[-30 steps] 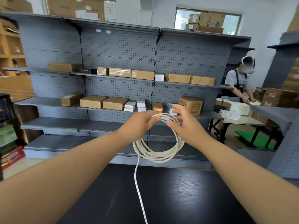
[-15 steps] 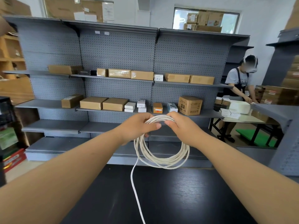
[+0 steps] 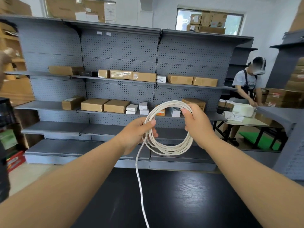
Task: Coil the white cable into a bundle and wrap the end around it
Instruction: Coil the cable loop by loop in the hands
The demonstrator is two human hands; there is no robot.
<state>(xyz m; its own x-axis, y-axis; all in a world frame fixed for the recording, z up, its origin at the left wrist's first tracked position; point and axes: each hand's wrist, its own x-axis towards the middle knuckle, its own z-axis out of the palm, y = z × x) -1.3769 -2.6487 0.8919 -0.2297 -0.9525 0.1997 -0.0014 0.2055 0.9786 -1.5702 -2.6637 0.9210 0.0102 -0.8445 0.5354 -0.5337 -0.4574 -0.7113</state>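
Observation:
The white cable (image 3: 171,149) forms a round coil of several loops, held up in the air in front of me. My left hand (image 3: 137,132) grips the coil's left side, thumb over the strands. My right hand (image 3: 196,122) pinches the coil's upper right. One loose strand of cable (image 3: 139,178) hangs from the left hand down past the bottom edge of the view, over the black table (image 3: 181,203). The cable's end is out of sight.
Grey pegboard shelving (image 3: 118,89) with cardboard and white boxes stands behind the table. At the right, another person (image 3: 246,89) works at a table (image 3: 246,123) with white boxes. More shelving (image 3: 289,129) juts in at the right edge.
My hands have moved apart along the coil: the left slid down its left side, the right went to the upper right. The coil now hangs wider and rounder between them.

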